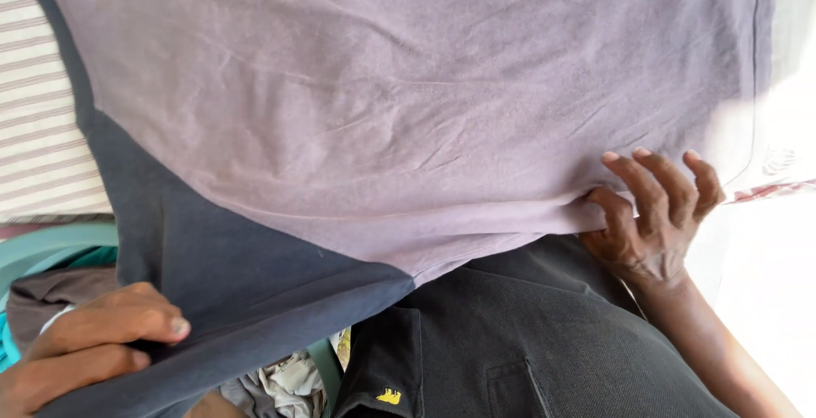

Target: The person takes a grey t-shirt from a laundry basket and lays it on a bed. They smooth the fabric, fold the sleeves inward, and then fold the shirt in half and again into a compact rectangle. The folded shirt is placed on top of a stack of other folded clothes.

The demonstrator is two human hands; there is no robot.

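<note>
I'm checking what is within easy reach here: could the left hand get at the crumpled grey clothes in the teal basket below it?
Probably yes. The left hand grips the dark garment beside the crumpled grey clothes in the teal basket, though it would need to let go first.

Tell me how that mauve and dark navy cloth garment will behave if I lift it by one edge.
The mauve and dark navy cloth garment will likely go floppy: it already wrinkles and bunches where the right hand has its grip on the hem. It seems light, since thin fabric drapes flat. It probably won't slip much; the left hand pinches the navy part easily.
</note>
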